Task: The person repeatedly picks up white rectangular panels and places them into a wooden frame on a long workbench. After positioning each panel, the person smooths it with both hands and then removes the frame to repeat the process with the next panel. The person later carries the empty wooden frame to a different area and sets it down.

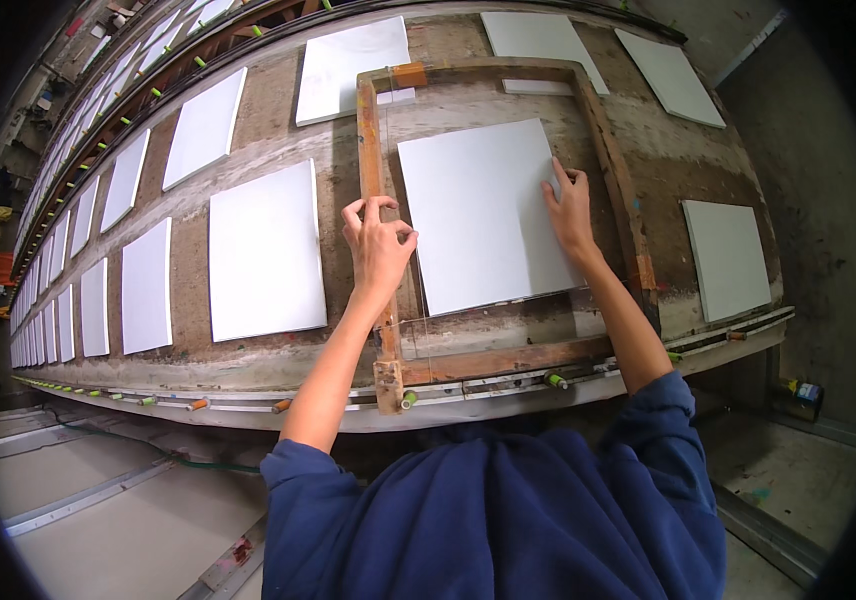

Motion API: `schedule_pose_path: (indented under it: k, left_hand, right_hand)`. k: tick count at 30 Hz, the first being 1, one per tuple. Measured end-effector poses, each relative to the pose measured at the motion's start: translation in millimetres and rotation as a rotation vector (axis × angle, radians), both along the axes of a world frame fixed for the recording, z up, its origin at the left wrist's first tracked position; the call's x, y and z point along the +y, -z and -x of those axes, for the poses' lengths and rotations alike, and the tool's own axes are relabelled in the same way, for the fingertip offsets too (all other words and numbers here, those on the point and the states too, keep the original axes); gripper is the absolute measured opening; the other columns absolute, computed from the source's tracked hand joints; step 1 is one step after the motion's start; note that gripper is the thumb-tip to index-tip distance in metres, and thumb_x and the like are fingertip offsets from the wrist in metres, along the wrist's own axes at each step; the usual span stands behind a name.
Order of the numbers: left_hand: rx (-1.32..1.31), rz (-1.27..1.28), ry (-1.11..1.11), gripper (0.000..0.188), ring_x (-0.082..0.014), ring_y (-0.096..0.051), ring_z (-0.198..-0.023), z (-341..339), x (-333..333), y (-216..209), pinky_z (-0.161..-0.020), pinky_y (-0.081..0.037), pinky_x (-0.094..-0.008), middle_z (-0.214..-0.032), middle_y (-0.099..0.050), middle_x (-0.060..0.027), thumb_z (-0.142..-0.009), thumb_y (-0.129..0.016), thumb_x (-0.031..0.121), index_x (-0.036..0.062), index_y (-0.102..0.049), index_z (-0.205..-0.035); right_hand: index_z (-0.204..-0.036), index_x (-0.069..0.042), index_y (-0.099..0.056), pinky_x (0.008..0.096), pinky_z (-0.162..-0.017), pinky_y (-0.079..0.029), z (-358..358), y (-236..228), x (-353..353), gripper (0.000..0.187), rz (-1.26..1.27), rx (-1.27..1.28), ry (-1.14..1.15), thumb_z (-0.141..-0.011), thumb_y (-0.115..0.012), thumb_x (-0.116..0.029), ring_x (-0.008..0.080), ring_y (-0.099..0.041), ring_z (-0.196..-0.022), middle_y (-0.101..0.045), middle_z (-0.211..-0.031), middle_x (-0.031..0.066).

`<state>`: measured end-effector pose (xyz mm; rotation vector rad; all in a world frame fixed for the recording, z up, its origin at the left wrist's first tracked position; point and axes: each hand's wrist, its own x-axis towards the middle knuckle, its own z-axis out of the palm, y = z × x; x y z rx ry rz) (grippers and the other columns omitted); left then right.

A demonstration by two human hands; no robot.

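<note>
A wooden frame (pixel 608 150) with orange-brown patches lies on the long stained table, around one white rectangular panel (pixel 488 215). My left hand (pixel 378 255) is over the frame's left bar, its fingers bent and apart, and the thumb tip comes close to the panel's left edge. Along the panel's right edge rests my right hand (pixel 570 212), fingers spread, with a fingertip at the edge near the upper corner. Neither hand shows anything gripped. Thin strings cross the frame near its left and lower bars; I cannot tell whether mesh spans it.
More white panels lie in rows, one just left (pixel 266 255), one to the right (pixel 726 260), others beyond. A rail (pixel 488 388) with green and orange pegs runs along the near edge. Beyond the table's right end is a grey floor (pixel 818 180).
</note>
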<state>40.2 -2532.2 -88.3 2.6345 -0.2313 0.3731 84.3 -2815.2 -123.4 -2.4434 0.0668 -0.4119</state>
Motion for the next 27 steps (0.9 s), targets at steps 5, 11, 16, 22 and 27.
schedule_pose_path:
  k: [5, 11, 16, 22, 27]
  left_hand:
    - [-0.007, 0.020, -0.002, 0.006, -0.0297, -0.033, -0.113, -1, 1, 5, -0.097, -0.030, -0.0415, -0.108, -0.051, -0.0018, -0.063, -0.075, 0.012, 0.0095, -0.070, -0.066]
    - [-0.006, 0.003, 0.007, 0.007, -0.0276, -0.034, -0.112, 1, 1, 2, -0.094, -0.031, -0.0444, -0.109, -0.049, -0.0007, -0.064, -0.074, 0.012, 0.0083, -0.069, -0.063]
    - [-0.015, -0.101, 0.033, 0.006, -0.0283, -0.034, -0.113, 5, -7, -8, -0.097, -0.030, -0.0455, -0.108, -0.049, -0.0024, -0.067, -0.073, 0.009, 0.0047, -0.068, -0.066]
    - [0.254, -0.626, 0.155, 0.084, -0.0402, -0.007, -0.134, 34, -51, -6, -0.109, -0.007, -0.0513, -0.142, -0.015, -0.0296, -0.085, -0.046, 0.050, -0.0244, -0.032, -0.122]
    - [0.155, -0.221, 0.239, 0.079, -0.0430, 0.001, -0.135, 9, -54, 35, -0.110, -0.004, -0.0492, -0.141, -0.004, -0.0361, -0.088, -0.044, 0.038, -0.0157, -0.010, -0.135]
  right_hand:
    - [-0.127, 0.000, -0.046, 0.0385, -0.091, -0.039, 5, 1, 1, 0.044, 0.051, 0.009, 0.023, -0.086, -0.056, -0.014, 0.0352, -0.045, -0.106, -0.046, -0.111, 0.0231]
    - [-0.127, 0.002, -0.044, 0.0386, -0.090, -0.040, 14, 1, 3, 0.045, 0.097, 0.022, 0.033, -0.087, -0.055, -0.014, 0.0352, -0.044, -0.106, -0.044, -0.113, 0.0233]
    - [-0.131, 0.004, -0.037, 0.0413, -0.092, -0.038, 15, 6, 11, 0.046, 0.291, 0.017, 0.058, -0.089, -0.049, -0.013, 0.0338, -0.041, -0.111, -0.043, -0.117, 0.0227]
    - [-0.136, 0.004, -0.026, 0.0459, -0.110, -0.015, 31, -6, 31, 0.056, 0.524, 0.044, -0.205, -0.090, -0.041, -0.024, 0.0346, -0.017, -0.135, -0.024, -0.143, 0.0199]
    - [-0.137, 0.000, -0.027, 0.0404, -0.109, -0.021, 44, -6, 52, 0.063, 0.462, -0.004, -0.649, -0.081, -0.049, -0.019, 0.0257, -0.024, -0.134, -0.026, -0.144, 0.0150]
